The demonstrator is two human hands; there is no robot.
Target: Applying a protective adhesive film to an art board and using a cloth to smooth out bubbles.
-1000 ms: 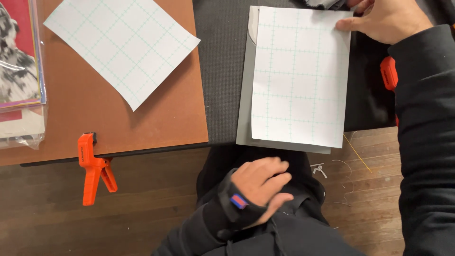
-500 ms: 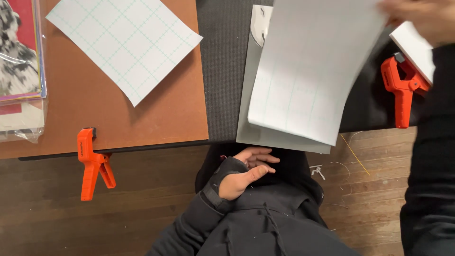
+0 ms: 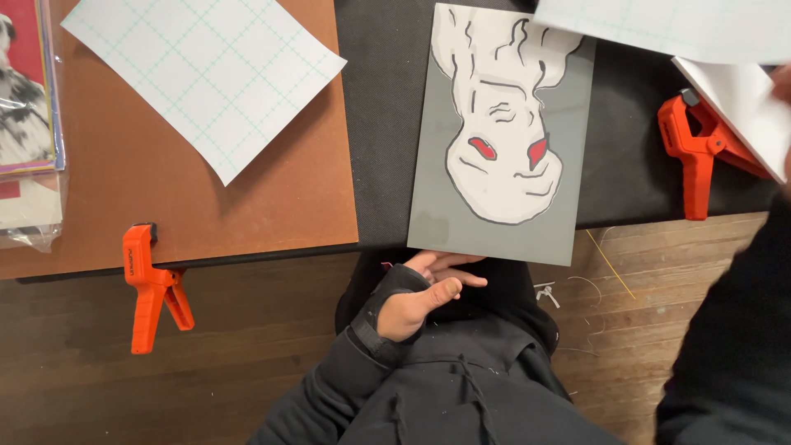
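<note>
Sheet [image 3: 684,29]: thin, floppy, light; best pinched at an edge.
Right hand [image 3: 783,82]: at 2 o'clock, grip hidden, cannot tell.
Left hand [image 3: 424,292]: loosely spread, empty.

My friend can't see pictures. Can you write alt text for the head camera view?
A grey panel with a white face design lies uncovered on a black mat; the right hand lifts gridded paper away, and the left hand rests below.

The single head camera is looking steeply down from close above, taking in the table [image 3: 272,222] edge, lap and floor [image 3: 82,387] below.
</note>
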